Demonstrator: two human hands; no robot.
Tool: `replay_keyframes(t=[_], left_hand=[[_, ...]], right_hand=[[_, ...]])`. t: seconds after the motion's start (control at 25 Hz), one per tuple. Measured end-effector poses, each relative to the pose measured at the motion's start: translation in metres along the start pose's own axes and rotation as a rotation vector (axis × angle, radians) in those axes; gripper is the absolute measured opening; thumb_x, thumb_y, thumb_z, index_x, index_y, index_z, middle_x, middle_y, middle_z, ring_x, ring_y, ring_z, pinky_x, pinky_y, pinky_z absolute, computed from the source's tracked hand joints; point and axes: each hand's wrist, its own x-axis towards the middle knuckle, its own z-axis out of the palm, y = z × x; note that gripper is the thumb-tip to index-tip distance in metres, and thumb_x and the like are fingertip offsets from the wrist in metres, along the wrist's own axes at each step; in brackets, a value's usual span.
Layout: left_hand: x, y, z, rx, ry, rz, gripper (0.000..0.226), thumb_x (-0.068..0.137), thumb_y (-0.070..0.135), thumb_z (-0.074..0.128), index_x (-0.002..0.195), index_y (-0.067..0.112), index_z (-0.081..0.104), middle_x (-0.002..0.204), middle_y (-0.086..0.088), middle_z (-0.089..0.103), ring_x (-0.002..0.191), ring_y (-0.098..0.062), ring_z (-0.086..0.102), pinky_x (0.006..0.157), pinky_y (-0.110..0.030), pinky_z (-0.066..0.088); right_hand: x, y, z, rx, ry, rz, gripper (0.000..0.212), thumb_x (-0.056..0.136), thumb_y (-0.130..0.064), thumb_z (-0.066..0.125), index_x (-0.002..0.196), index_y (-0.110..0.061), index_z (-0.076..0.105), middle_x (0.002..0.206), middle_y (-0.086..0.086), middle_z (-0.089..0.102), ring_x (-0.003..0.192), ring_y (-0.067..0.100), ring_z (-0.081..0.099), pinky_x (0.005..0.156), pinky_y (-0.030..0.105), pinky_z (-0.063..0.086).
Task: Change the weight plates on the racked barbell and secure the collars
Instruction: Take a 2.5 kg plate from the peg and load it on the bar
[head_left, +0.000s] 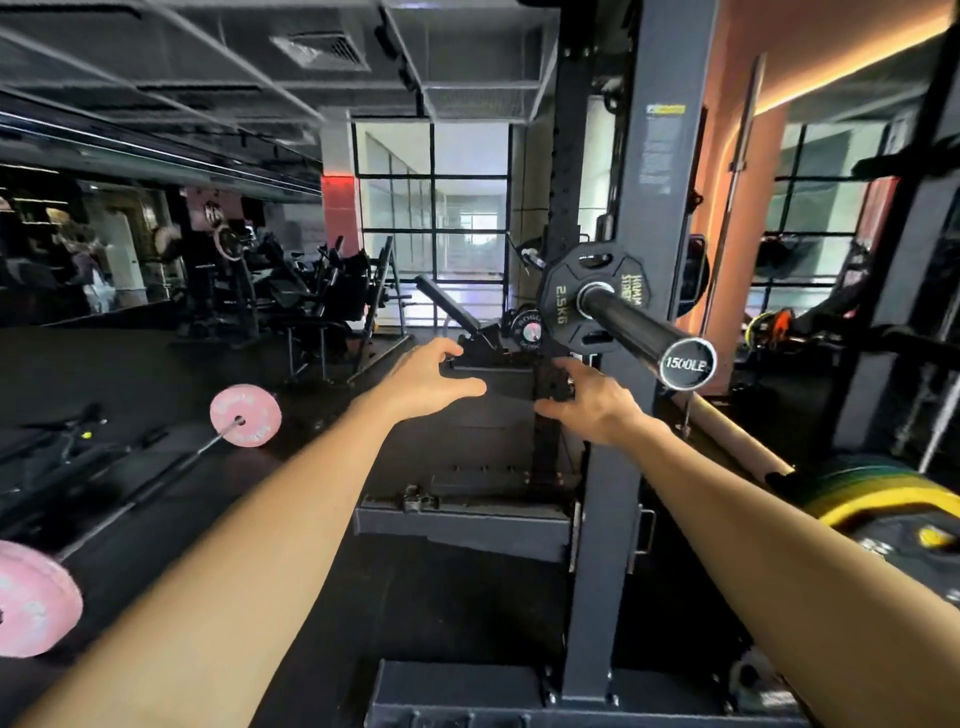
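The racked barbell's black sleeve points toward me, its end cap marked 1500LB. One small black 2.5 kg plate sits on the sleeve against the rack upright. No collar shows on the sleeve. Both my arms reach forward below the sleeve. My left hand is held out with fingers spread and relaxed, holding nothing. My right hand hovers just below the plate with fingers loosely bent; whether it holds something small and dark is unclear.
A second barbell with pink plates lies on the floor at left. Stacked green and yellow bumper plates sit low right. An adjustable bench and more plates stand behind the rack. Gym machines line the far left.
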Motion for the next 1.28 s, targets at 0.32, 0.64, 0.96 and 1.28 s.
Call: replay_keyframes(t=[0.32, 0.64, 0.96, 1.28], left_hand=[[0.043, 0.074, 0.030, 0.010, -0.008, 0.104, 0.067, 0.078, 0.051, 0.071, 0.135, 0.029, 0.045, 0.140, 0.003, 0.045, 0.113, -0.015, 0.046, 0.091, -0.032, 0.039], [0.126, 0.125, 0.062, 0.016, 0.081, 0.103, 0.062, 0.081, 0.037, 0.071, 0.136, 0.026, 0.046, 0.144, -0.003, 0.044, 0.129, -0.020, 0.045, 0.098, -0.031, 0.036], [0.205, 0.124, 0.078, 0.099, 0.150, 0.066, 0.057, 0.086, 0.029, 0.063, 0.139, 0.024, 0.043, 0.144, -0.003, 0.044, 0.130, -0.022, 0.045, 0.104, -0.035, 0.037], [0.266, 0.118, 0.082, 0.420, 0.296, 0.216, 0.062, 0.093, 0.030, 0.052, 0.149, 0.038, 0.027, 0.144, -0.005, 0.045, 0.118, -0.032, 0.055, 0.095, -0.042, 0.047]], right_hand=[[-0.008, 0.077, -0.072, 0.029, 0.048, 0.159, 0.042, 0.082, -0.041, 0.066, 0.116, -0.018, 0.054, 0.109, 0.002, 0.061, 0.101, 0.022, 0.058, 0.094, 0.036, 0.047], [0.072, 0.134, -0.111, -0.018, 0.043, 0.071, 0.073, 0.083, -0.044, 0.065, 0.145, -0.019, 0.035, 0.136, 0.011, 0.054, 0.124, 0.028, 0.053, 0.103, 0.044, 0.043], [0.150, 0.160, -0.090, 0.009, 0.011, 0.015, 0.072, 0.085, -0.042, 0.064, 0.143, -0.013, 0.032, 0.141, 0.014, 0.049, 0.126, 0.031, 0.050, 0.104, 0.045, 0.042], [0.204, 0.155, -0.070, 0.166, 0.126, 0.010, 0.047, 0.086, -0.029, 0.065, 0.104, -0.008, 0.028, 0.099, 0.015, 0.060, 0.087, 0.031, 0.060, 0.077, 0.042, 0.047]])
